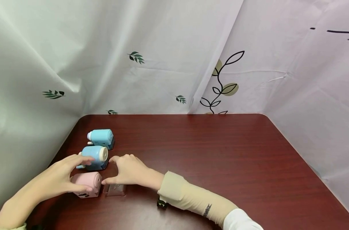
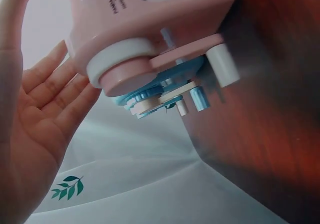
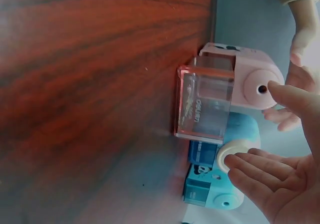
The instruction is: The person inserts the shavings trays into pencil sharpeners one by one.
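A pink pencil sharpener [image 1: 86, 180] with a panda print stands at the table's front left, its crank [image 2: 190, 54] on the left side. My left hand [image 1: 57, 177] is spread around it, thumb in front and fingers behind, without a visible grip. To the sharpener's right sits a clear plastic shavings drawer [image 3: 207, 104], partly hidden by my right hand in the head view. My right hand [image 1: 131, 171] hovers above the drawer with thumb and fingers apart, holding nothing. Its thumb is close to the pink sharpener's pencil-hole face.
Behind the pink sharpener stand a blue sharpener [image 1: 92, 156] with a cream ring and a turquoise one [image 1: 102, 137]. The dark red wooden table [image 1: 220, 159] reaches right. A white leaf-print curtain [image 1: 157, 80] hangs around the table's back and sides.
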A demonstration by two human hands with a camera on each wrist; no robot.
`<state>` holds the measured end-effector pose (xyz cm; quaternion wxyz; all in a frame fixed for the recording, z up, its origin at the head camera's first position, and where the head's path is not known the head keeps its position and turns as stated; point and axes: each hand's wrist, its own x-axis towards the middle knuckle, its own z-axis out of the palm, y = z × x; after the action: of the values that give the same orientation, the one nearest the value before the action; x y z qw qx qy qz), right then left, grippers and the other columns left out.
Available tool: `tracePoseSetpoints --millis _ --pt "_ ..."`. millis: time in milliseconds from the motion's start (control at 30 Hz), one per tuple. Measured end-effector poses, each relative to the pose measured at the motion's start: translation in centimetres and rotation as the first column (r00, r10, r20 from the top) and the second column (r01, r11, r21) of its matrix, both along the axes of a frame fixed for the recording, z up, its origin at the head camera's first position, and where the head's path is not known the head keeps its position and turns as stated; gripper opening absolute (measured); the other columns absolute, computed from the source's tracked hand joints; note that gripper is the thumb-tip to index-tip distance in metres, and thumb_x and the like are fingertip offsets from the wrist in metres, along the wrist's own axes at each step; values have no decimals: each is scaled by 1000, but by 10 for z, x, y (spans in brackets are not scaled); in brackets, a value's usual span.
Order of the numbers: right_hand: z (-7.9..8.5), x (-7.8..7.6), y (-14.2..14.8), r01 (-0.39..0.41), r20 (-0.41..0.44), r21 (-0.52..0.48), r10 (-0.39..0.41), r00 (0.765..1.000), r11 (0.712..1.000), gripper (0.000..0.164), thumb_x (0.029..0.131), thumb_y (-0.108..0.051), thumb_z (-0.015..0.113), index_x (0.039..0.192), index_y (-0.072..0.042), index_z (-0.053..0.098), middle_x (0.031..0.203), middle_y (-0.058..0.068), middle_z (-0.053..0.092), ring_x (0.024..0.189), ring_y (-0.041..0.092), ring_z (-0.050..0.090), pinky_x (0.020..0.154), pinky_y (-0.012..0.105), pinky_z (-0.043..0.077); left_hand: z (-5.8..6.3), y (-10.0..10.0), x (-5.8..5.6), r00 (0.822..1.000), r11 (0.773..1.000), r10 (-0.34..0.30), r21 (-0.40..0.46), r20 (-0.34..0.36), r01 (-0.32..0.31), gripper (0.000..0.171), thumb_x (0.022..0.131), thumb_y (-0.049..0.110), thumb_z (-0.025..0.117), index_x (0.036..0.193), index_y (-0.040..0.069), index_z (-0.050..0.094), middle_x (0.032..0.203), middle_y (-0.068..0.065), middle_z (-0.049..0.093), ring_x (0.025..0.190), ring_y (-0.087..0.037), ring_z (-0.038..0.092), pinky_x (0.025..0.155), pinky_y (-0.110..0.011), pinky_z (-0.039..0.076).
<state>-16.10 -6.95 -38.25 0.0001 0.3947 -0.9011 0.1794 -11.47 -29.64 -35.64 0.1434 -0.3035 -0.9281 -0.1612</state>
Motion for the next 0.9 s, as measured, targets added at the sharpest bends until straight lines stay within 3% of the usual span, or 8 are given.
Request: tracePoseSetpoints --millis 233,500,900 --pt "-2 8 0 6 17 53 -7 1000 999 70 65 -69 64 115 -21 57 66 -12 56 63 4 55 55 15 44 -7 -1 7 1000 1000 -6 16 -10 6 75 49 56 80 107 15 58 97 10 57 87 -3 49 75 -11 35" --pt "-7 9 1 -18 43 76 15 999 997 73 62 -71 65 115 -21 58 80 -12 63 68 1 56 61 14 46 -14 3 8 1000 1000 9 10 16 -9 72 51 56 80 107 17 58 102 8 56 86 -6 47 66 -25 44" --pt "-13 8 7 -45 40 105 41 998 993 72 61 -70 66 113 -22 59 80 -14 64 68 -1 55 61 13 46 -21 2 7 999 1000 18 -5 36 -18 71 52 57 79 107 17 58 101 8 57 84 -6 49 67 -24 43"
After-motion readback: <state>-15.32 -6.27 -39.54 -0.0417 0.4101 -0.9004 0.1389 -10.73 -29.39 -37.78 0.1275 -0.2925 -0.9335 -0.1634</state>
